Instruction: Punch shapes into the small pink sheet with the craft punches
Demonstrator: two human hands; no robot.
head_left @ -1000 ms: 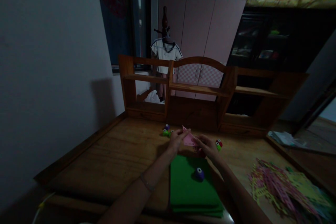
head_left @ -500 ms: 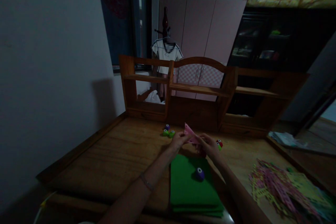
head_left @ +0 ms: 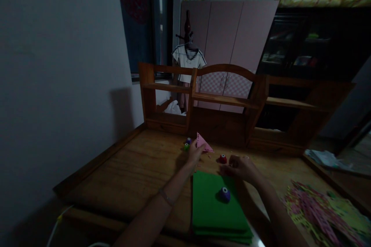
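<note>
My left hand (head_left: 195,153) pinches a folded pink paper triangle (head_left: 203,144) with small cut-outs along its edge. My right hand (head_left: 240,168) is held apart from the paper, over the far right corner of the green paper stack (head_left: 214,212). Its fingers are curled together, and what they hold, if anything, is hidden. A small red craft punch (head_left: 223,158) with a white-ringed top stands just left of those fingers. On the green stack rests a purple punch (head_left: 225,194). Behind my left hand are a green punch (head_left: 186,147) and another purple punch (head_left: 189,140).
A heap of pink and yellow cut paper (head_left: 321,212) lies at the right of the wooden table (head_left: 136,170). Tiny pink scraps lie near the left hand. A wooden shelf unit (head_left: 226,100) borders the back, and a white wall (head_left: 72,85) the left.
My right hand has let go of the pink paper and moved right and down. The left hand keeps the paper. The red punch now shows in full. The view has shifted slightly.
</note>
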